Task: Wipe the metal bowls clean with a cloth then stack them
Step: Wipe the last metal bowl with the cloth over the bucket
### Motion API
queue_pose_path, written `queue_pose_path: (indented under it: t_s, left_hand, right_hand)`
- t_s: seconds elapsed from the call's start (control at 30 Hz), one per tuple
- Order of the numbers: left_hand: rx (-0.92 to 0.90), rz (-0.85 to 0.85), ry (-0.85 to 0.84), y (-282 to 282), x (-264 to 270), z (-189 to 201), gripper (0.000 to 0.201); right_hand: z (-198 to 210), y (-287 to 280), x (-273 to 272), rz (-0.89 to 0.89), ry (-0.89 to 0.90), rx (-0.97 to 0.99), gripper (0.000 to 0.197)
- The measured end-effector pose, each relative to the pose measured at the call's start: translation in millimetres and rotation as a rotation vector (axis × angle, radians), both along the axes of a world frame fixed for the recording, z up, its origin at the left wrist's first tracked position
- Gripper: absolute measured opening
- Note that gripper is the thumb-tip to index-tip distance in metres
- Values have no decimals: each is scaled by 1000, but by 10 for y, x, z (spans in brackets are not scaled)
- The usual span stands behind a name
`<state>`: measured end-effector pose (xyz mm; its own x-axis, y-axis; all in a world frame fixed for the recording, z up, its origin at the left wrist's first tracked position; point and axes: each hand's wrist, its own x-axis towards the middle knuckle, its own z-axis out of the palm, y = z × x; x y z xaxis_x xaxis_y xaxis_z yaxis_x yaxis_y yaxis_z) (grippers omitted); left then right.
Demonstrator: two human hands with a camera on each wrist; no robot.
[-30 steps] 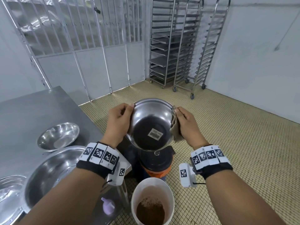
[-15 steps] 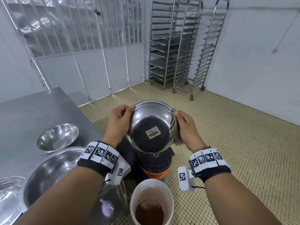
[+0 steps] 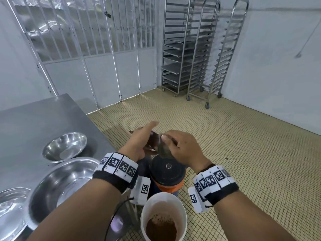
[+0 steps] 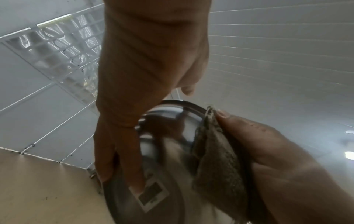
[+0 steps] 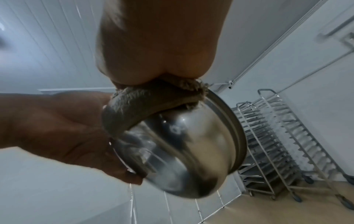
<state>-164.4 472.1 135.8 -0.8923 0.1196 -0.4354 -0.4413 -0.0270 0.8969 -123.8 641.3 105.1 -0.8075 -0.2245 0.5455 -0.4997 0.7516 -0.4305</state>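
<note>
I hold a small metal bowl (image 3: 153, 141) in the air between both hands, mostly hidden by them in the head view. My left hand (image 3: 139, 141) grips it, fingers lying along the outside by a white label (image 4: 151, 195). My right hand (image 3: 180, 146) pinches a grey-brown cloth (image 3: 163, 150) folded over the bowl's rim. In the left wrist view the cloth (image 4: 216, 159) wraps the bowl (image 4: 172, 136) rim from the right. In the right wrist view the cloth (image 5: 145, 103) sits on top of the shiny bowl (image 5: 182, 151).
Three other metal bowls lie on the steel table (image 3: 34, 115) at left: a small one (image 3: 65, 146), a larger one (image 3: 64, 181), one at the edge (image 3: 12, 211). Below my hands stand a black-lidded orange container (image 3: 167, 173) and a white bucket (image 3: 163, 218) of brown powder. Tray racks (image 3: 199, 49) line the back wall.
The bowl, earlier showing its base and label to me, has turned and dropped slightly, so my hands now cover it. My right hand with the cloth has slid along the rim.
</note>
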Motion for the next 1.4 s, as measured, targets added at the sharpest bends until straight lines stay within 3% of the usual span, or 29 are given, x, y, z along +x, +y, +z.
queue_pose_path:
  t_s: [0.1, 0.2, 0.3, 0.43, 0.6, 0.67, 0.8, 1.0, 1.07, 1.17, 1.33, 1.4]
  left_hand:
    - [67, 81, 104, -70, -4, -46, 21]
    - [169, 46, 170, -208, 2, -98, 30]
    - [152, -20, 247, -304, 55, -170, 31]
    - [182, -51, 225, -313, 164, -204, 28]
    - [201, -86, 225, -315, 234, -225, 30]
    - [203, -97, 239, -340, 253, -226, 31]
    - [203, -98, 265, -389, 286, -251, 30]
    - [269, 5, 290, -375, 311, -273, 30]
    - [302, 34, 286, -331, 321, -281, 30]
    - [276, 100, 321, -243, 325, -311, 29]
    - [163, 155, 452, -252, 292, -327, 26]
    - [125, 130, 515, -271, 293, -326, 26]
  right_hand:
    - [-67, -35, 61, 66, -81, -128, 33]
    - [-16, 45, 79, 16, -179, -242, 24]
    - [78, 156, 21, -56, -182, -256, 22]
    - [212, 124, -59, 18, -239, -196, 22]
    - [177, 14, -141, 57, -475, 130, 24]
    - [121, 20, -129, 1, -455, 198, 26]
    - [12, -5, -50, -116, -246, 372, 9]
    - [-136, -53, 63, -140, -247, 544, 52]
    - [-166, -72, 66, -148, -282, 483, 52]
    - [-257, -169, 70, -130, -239, 366, 38]
    - [-387, -153, 131, -11, -276, 399, 32]
    - [-372, -58, 96, -106, -279, 376, 34]
